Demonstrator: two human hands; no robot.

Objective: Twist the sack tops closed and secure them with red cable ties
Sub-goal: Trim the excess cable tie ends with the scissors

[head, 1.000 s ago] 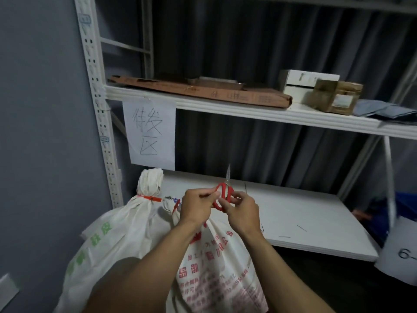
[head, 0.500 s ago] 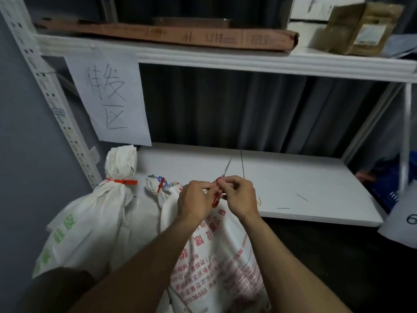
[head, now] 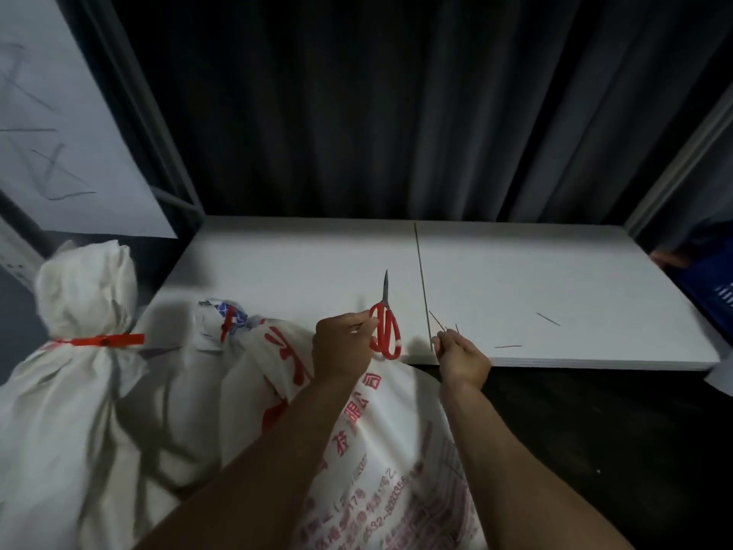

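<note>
Red-handled scissors (head: 385,331) gripped in left hand (head: 341,345), blades pointing away over white shelf (head: 555,271). Right hand (head: 462,357) pinches thin strip (head: 436,319) at the shelf edge. Plain sack (head: 79,391) and printed sack (head: 357,430) sit lower left. Red cable tie (head: 99,340) is round the plain neck, second tie (head: 227,327) round the printed one.

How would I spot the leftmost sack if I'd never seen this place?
Find the white shelf board; two sacks lean at its left end. The leftmost sack stands below the paper sign. Unlike the red-printed sack beside it, its red cable tie sticks out sideways like a flag.
</note>
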